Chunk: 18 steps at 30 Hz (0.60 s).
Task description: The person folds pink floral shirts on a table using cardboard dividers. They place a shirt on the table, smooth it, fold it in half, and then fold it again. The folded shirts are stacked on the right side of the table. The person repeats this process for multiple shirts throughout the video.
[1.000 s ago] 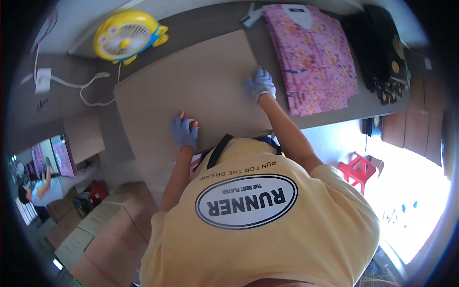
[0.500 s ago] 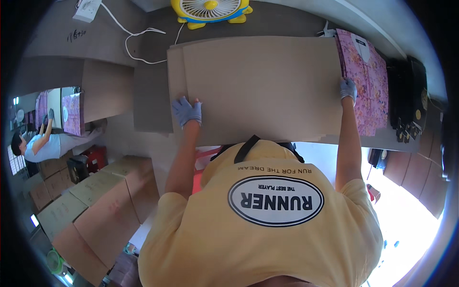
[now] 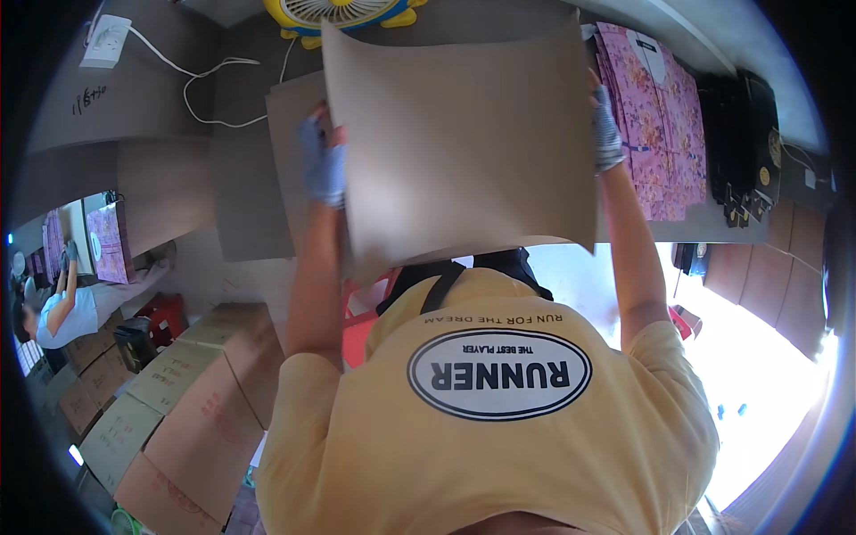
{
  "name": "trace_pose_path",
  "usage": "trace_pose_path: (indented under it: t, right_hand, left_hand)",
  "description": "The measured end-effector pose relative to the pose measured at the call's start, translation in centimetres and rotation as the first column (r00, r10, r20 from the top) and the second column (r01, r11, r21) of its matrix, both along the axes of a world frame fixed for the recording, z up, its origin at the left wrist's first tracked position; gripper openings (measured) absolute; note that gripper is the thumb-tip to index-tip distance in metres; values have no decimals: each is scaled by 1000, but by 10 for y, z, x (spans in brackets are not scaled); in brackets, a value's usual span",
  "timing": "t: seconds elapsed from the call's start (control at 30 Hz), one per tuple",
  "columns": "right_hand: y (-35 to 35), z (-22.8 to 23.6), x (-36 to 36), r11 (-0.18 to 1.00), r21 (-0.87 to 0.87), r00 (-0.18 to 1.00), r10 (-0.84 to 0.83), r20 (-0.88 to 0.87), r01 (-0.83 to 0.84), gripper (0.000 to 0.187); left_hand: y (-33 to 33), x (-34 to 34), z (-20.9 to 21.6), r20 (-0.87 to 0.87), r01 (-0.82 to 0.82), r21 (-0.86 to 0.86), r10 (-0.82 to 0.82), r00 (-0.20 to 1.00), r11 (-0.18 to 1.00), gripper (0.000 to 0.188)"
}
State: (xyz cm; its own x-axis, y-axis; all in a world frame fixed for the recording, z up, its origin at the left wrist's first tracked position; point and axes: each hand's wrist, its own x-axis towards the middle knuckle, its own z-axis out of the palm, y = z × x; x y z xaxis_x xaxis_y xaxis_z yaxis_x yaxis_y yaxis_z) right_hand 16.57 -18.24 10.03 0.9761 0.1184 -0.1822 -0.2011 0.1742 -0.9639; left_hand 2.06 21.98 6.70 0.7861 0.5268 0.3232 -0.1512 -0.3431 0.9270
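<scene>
A large grey-brown cardboard sheet [image 3: 468, 147] is lifted and bowed, its side edges curling up between my hands. My left hand [image 3: 324, 165], in a blue-grey glove and slightly blurred, grips its left edge. On the opposite edge my right hand [image 3: 605, 129], in a similar glove with bare fingertips, is closed on the sheet. Below and to the left, more cardboard sheets [image 3: 283, 134] lie on the table, mostly hidden. Close to my right hand lies a stack of pink flower-printed pieces [image 3: 660, 134].
A yellow and blue fan [image 3: 357, 12] stands at the far edge. A white cord runs from a white socket box [image 3: 105, 42]. Black items [image 3: 744, 147] lie at the right. Cardboard boxes [image 3: 192, 392] stand at lower left; a co-worker [image 3: 67, 312] works beyond them.
Both hands have raised the top sheet off the pile and moved closer together, bending it. The view has shifted slightly, and the sheets beneath show at the left.
</scene>
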Motion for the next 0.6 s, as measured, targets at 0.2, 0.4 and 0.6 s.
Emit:
trace_pose_path:
  t: [0.2,0.4,0.6]
  right_hand:
    - [95,-11,-43,387,-912,961,173,218,137,49]
    - [113,8,-48,111,-993,932,363,10,-32,51]
    - [125,-16,-56,-54,-998,937,348,-33,-15,60]
  left_hand:
    - [-157,44,0,-634,336,710,352,689,619,64]
    - [-111,59,-16,-816,588,520,159,555,620,60]
    - [-126,45,-36,-563,278,764,390,729,583,58]
